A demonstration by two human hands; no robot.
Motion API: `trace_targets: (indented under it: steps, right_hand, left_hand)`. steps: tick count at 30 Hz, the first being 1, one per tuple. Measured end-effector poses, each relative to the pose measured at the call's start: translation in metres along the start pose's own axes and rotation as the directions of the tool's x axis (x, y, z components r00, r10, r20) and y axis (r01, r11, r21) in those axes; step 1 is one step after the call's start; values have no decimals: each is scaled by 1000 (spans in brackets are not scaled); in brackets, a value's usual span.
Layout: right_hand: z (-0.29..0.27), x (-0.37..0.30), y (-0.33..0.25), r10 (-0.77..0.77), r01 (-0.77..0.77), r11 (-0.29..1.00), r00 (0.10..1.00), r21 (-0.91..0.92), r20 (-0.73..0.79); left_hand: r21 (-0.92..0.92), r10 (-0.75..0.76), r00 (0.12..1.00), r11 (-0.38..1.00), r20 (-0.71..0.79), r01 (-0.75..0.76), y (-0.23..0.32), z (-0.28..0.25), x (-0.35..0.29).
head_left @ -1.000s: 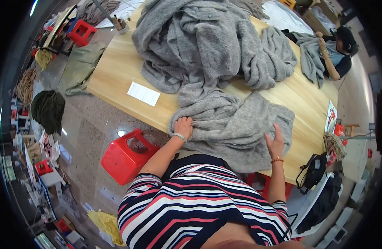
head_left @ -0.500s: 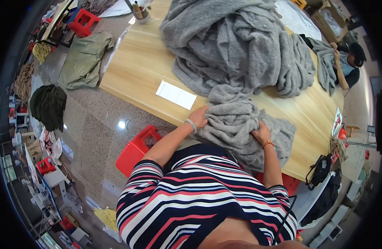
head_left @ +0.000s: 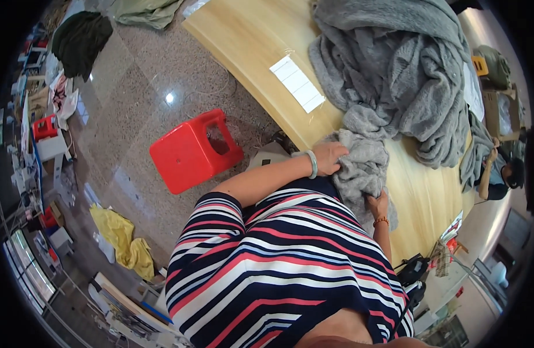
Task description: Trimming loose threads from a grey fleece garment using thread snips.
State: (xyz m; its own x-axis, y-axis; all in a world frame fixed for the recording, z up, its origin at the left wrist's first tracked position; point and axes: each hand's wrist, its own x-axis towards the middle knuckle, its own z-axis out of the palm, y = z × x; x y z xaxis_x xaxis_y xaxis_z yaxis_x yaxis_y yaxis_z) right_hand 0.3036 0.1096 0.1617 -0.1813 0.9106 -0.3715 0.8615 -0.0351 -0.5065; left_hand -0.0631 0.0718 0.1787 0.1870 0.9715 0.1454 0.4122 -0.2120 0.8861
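A bunched length of fuzzy grey knit fabric point(head_left: 362, 156) lies along the near edge of the wooden table, against my body. My left hand point(head_left: 329, 158), with a pale bangle at its wrist, grips the left side of this bunch, its fingers curled into the folds. On the right side, my right hand point(head_left: 378, 206) holds the fabric between thumb and fingers; part of those fingers is hidden in the cloth. Beyond my hands, the bunch runs into a large grey fabric pile point(head_left: 394, 75). A white paper strip with ruled lines point(head_left: 297, 84) lies left of the pile.
The wooden table point(head_left: 249, 64) has its edge running diagonally before me. A red plastic stool point(head_left: 186, 153) stands on the speckled floor at my left. Yellow cloth point(head_left: 125, 240) lies lower left, dark green cloth point(head_left: 81, 43) upper left. Another person point(head_left: 498, 174) handles grey fabric at the far right.
My view has swung to the left, so the table and pile sit farther right and the red stool shows fully. The fabric between my hands looks narrower, with both hands still on it.
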Motion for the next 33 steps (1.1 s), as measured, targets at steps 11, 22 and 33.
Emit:
trace_targets:
  steps: [11, 22, 33]
  right_hand:
    - [6, 16, 9, 31, -25, 994, 998, -102, 53]
    - [-34, 2, -52, -42, 22, 994, 980, -104, -194]
    - [-180, -35, -270, -469, 437, 842, 303, -316, -830]
  left_hand:
    - [84, -121, 944, 985, -306, 153, -61, 30, -49]
    - [-561, -431, 821, 810, -373, 170, -20, -51, -27]
    - [564, 627, 431, 776, -649, -281, 144, -321, 37]
